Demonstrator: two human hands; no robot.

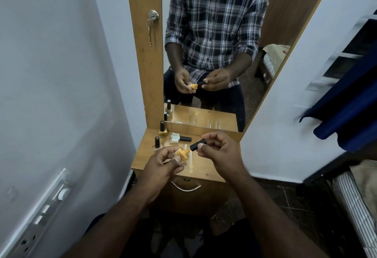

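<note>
My left hand [166,161] grips a small orange nail polish bottle [182,154], tilted so its neck points right. My right hand [220,151] pinches the bottle's black cap [197,144] between thumb and fingers, the cap's end right at the bottle's neck. Both hands hover above the wooden dressing table top [206,167]. The brush is hidden; I cannot tell whether the cap is screwed on or free.
Three more polish bottles stand or lie at the table's back left: a yellow one [162,131], a pale one on its side [178,137], a clear one [157,144]. A mirror [214,53] rises behind. Drawer handle [185,187] below, wall to the left, a bed at the right.
</note>
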